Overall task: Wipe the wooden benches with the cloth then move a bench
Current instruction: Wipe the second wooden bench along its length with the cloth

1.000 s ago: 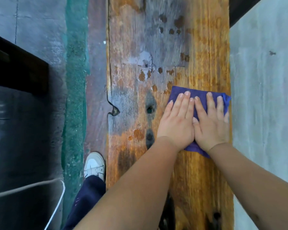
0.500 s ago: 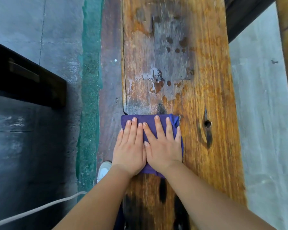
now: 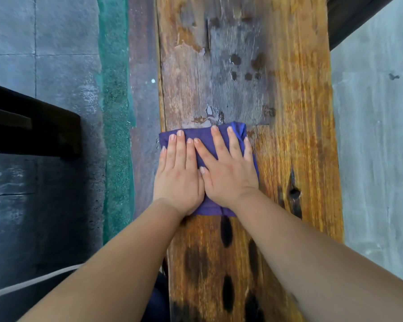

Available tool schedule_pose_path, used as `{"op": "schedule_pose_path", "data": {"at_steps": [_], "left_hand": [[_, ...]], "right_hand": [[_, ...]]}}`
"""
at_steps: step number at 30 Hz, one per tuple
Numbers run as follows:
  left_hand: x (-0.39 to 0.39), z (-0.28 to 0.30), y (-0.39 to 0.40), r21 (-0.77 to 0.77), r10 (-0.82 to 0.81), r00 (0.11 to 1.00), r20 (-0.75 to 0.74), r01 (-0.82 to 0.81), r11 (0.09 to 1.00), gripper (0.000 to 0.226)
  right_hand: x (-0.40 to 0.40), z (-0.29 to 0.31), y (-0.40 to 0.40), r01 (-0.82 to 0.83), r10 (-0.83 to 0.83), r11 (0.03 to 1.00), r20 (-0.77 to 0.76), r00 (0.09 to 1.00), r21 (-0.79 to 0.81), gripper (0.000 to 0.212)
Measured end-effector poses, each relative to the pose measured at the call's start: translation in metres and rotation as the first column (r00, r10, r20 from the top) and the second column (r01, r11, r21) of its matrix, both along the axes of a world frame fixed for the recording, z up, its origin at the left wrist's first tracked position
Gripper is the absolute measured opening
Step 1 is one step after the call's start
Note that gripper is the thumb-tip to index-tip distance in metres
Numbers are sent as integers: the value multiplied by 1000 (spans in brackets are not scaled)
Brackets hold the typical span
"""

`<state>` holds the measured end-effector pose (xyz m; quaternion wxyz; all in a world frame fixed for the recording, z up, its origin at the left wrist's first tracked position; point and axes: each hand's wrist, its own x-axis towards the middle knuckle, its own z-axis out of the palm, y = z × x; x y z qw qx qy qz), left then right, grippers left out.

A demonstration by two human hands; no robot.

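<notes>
A long worn wooden bench [image 3: 293,126] runs away from me, orange-brown with a grey weathered patch and dark knots. A folded purple cloth [image 3: 196,133] lies flat on its left half, reaching the left edge. My left hand [image 3: 178,175] presses on the cloth with straight fingers, at the bench's left edge. Beside it and touching it, my right hand [image 3: 228,168] also lies flat on the cloth, fingers spread. Most of the cloth is hidden under both hands.
A narrow reddish plank [image 3: 142,89] and a green strip [image 3: 114,112] run along the bench's left side. A dark wooden piece [image 3: 33,129] stands at far left. A pale cord [image 3: 33,282] crosses the grey floor [image 3: 377,159]. A dark beam [image 3: 354,17] sits top right.
Both hands slid the cloth from the bench's right side to its left edge, then a little farther along the bench. The view shifted with them.
</notes>
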<state>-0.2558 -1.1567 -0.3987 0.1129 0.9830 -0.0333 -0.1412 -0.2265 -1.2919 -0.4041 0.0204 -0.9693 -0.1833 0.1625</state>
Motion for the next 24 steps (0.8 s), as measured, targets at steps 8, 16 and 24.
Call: {"op": "schedule_pose_path", "data": {"at_steps": [8,16,24], "left_hand": [[77,-4,7,-11,47,999,24,-47,999,68],[89,2,7,-36,60,998,-20,-61,998,67],[88,1,7,-25,56,998,-17,-56,998,68]], "right_hand": [[84,-4,8,-48,49,999,49,998,-17,62],[98,5,10,-74,74,997,-6,997,-25,64],[97,8,10,-72,71,997,-27,997,-17,64]]}}
